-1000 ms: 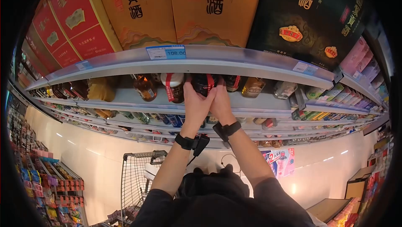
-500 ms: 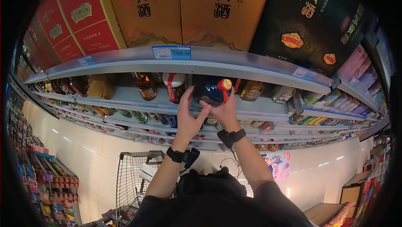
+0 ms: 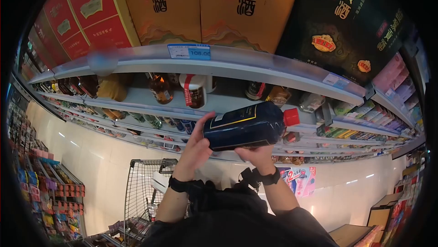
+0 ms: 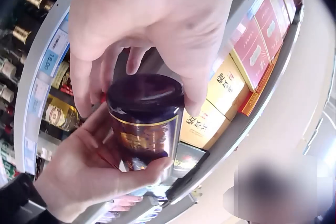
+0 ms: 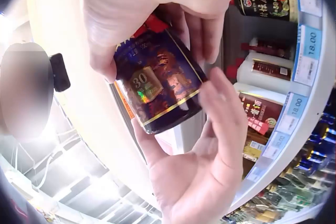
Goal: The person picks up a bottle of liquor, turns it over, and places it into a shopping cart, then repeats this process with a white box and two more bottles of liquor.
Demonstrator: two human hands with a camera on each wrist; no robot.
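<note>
A dark blue bottle [image 3: 244,130] with a gold label and a red cap [image 3: 291,117] lies sideways in front of the shelf [image 3: 228,70], cap to the right. My left hand [image 3: 199,140] grips its base, fingers and thumb round the rim. My right hand [image 3: 256,152] holds the body from underneath. In the left wrist view the bottle's [image 4: 146,113] base faces the camera, with the left hand [image 4: 142,35] over it and the right hand [image 4: 86,169] below. In the right wrist view the right hand [image 5: 152,19] curls over the bottle [image 5: 157,85], and the left hand [image 5: 207,166] is under it.
Other bottles stand on the shelf behind, among them a white one with a red label [image 3: 195,91]. Large orange [image 3: 205,5], red and black boxes fill the shelf above a 108.00 price tag [image 3: 189,52]. A wire shopping cart [image 3: 145,187] stands at lower left beside a goods rack [image 3: 45,197].
Both hands have drawn the blue bottle off the shelf, down and toward me. It has turned from upright to lying sideways with its cap to the right.
</note>
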